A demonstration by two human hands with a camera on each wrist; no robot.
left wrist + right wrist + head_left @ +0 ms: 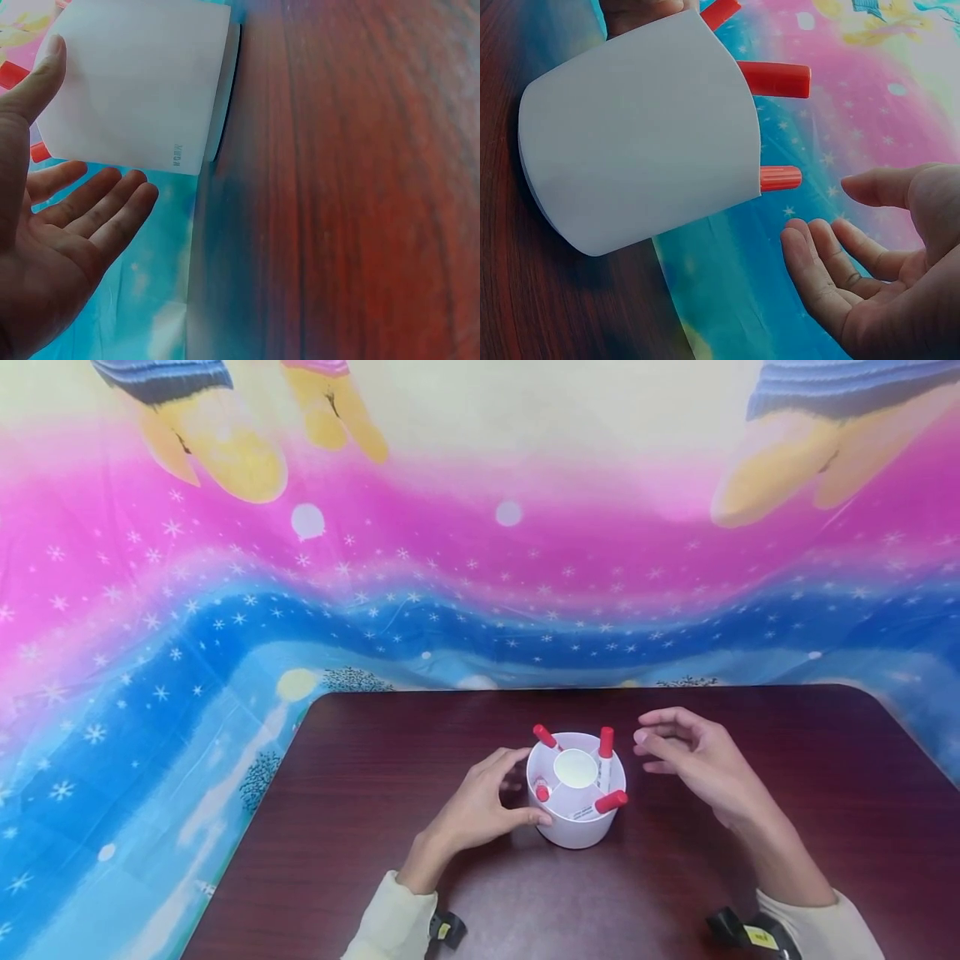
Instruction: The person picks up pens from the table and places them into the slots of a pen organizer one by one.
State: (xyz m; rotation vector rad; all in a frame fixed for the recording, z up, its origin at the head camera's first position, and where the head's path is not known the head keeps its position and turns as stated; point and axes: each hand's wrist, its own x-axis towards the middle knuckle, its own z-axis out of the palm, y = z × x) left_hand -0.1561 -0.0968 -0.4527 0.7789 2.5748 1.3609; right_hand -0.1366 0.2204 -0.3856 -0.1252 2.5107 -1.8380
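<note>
A round white pen holder (573, 835) stands upright on the table, with a round cup in its middle and compartments about it. Several red-capped white markers lean in the outer compartments, among them one at the back right (606, 743) and one at the front right (611, 802). My left hand (476, 802) rests at the holder's left side, thumb by the front rim and fingers loosely extended in the left wrist view. Apart from the holder, to its right, my right hand (701, 760) hovers with relaxed, slightly bent fingers and holds nothing.
The dark brown wooden table (360, 793) has rounded far corners. Behind and left of it hangs a printed cloth (450, 552) in pink and blue with snowflakes. Black straps with yellow labels sit at both wrists, over pale sleeves (393, 918).
</note>
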